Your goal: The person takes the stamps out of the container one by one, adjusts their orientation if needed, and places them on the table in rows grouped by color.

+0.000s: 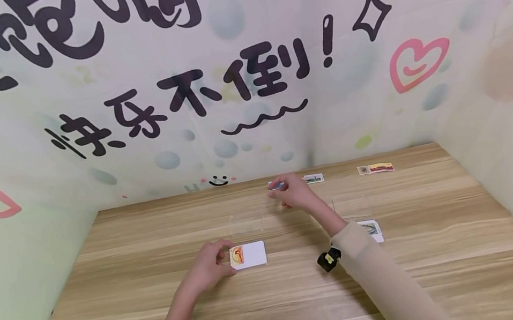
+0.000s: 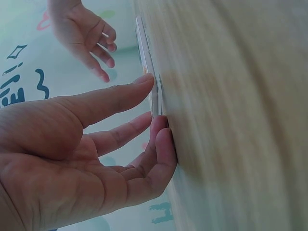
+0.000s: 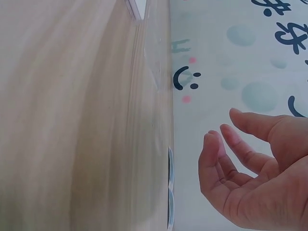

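A white card (image 1: 252,255) with an orange-and-yellow stamp (image 1: 237,256) at its left end lies on the wooden table. My left hand (image 1: 211,266) holds this card by its left end, thumb at one side and fingers at the other; the left wrist view shows the thumb and fingertips on its edges. Farther back, my right hand (image 1: 293,192) hovers with loosely bent fingers and nothing between them. Beneath it is a blue stamp (image 1: 274,185), partly hidden by the hand. Another stamp (image 1: 314,178) lies just to its right.
Two clear plastic sheets (image 1: 246,223) (image 1: 351,206) lie mid-table. A second white card (image 1: 377,238) with a stamp is partly covered by my right sleeve. Brown and red-yellow stamps (image 1: 381,167) lie at the back right. A printed cloth wall (image 1: 264,143) rises behind the table.
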### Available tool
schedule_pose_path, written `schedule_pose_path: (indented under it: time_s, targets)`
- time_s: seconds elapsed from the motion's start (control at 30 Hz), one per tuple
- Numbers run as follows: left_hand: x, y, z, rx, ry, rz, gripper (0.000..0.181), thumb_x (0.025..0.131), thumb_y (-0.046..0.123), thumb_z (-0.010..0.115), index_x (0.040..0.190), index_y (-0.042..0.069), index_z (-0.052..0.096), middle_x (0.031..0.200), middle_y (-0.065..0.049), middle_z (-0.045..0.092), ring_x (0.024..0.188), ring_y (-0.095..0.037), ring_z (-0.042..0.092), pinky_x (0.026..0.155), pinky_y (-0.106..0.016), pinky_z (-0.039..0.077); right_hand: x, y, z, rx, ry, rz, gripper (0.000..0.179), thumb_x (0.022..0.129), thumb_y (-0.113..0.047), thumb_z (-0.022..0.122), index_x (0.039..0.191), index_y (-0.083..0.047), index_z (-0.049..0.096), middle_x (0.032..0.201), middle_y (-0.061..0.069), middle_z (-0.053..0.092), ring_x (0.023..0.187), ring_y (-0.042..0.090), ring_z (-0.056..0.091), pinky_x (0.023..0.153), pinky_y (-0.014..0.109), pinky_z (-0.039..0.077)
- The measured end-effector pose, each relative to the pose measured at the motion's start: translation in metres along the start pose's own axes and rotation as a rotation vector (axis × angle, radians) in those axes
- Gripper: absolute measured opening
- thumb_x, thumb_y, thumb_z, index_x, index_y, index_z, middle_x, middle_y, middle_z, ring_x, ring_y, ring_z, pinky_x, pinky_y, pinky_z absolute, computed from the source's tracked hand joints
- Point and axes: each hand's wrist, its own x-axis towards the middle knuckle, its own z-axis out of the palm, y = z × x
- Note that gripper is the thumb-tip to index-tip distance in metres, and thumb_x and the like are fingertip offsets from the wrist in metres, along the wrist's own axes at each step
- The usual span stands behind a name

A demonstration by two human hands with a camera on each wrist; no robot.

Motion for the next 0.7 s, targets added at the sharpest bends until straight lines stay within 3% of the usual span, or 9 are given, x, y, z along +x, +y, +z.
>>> schedule_pose_path:
  time_s: [0.37, 0.7]
  targets:
    - [0.000, 0.000, 0.000, 0.007, 0.003, -0.011, 0.046, 0.077, -0.007, 0.086, 0.121, -0.003, 0.070, 0.094, -0.010, 0.050, 0.087, -0.023, 0.046, 0.075, -0.035, 0.042, -0.005, -0.001, 0.004, 0.007, -0.014, 0.018, 0.025, 0.101, -0.014, 0.071, 0.120, 0.002, 0.070, 0.096, 0.012, 0.065, 0.066, 0.020, 0.060, 0.066, 0.033, 0.057]
    - [0.000, 0.000, 0.000, -0.002, -0.001, -0.012, 0.046, 0.078, -0.007, 0.086, 0.120, -0.002, 0.070, 0.094, -0.010, 0.049, 0.087, -0.023, 0.044, 0.075, -0.035, 0.040, -0.012, -0.003, 0.008, 0.042, -0.034, 0.001, 0.024, 0.101, -0.011, 0.070, 0.119, 0.004, 0.070, 0.094, 0.014, 0.069, 0.065, 0.020, 0.061, 0.060, 0.027, 0.052]
